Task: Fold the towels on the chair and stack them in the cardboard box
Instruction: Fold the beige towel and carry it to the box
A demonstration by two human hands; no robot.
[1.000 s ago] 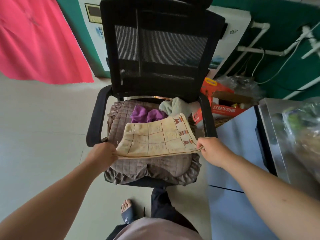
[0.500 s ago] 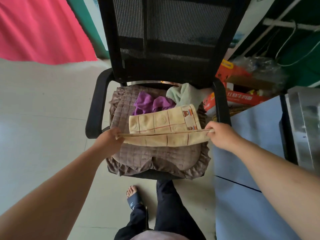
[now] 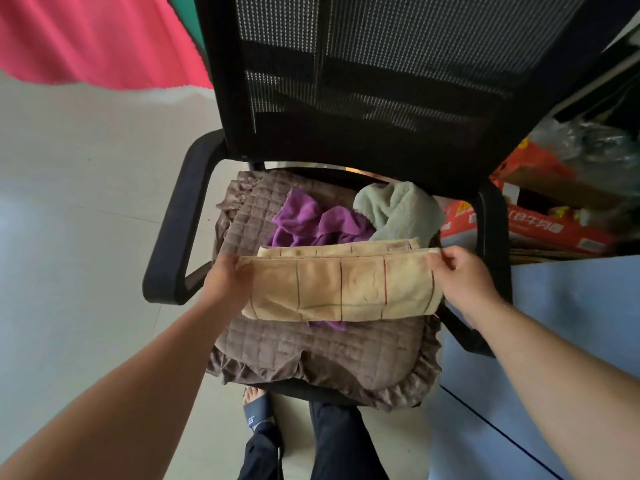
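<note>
A cream towel with a thin line grid is doubled over above the chair seat. My left hand pinches its left end and my right hand pinches its right end, holding the top edges up. Behind it a crumpled purple towel and a pale green towel lie on the brown quilted cushion of the black mesh office chair. A bit of purple cloth shows under the cream towel's lower fold. An orange cardboard box stands right of the chair, partly hidden by the armrest.
The chair's armrests flank the seat on both sides. A blue-grey cabinet surface lies to the right. A pink curtain hangs at the upper left. My leg and a sandalled foot stand below the seat.
Both hands have lifted the near edge of the cream towel and carried it toward the far edge, folding it in half. The view has moved closer to the chair.
</note>
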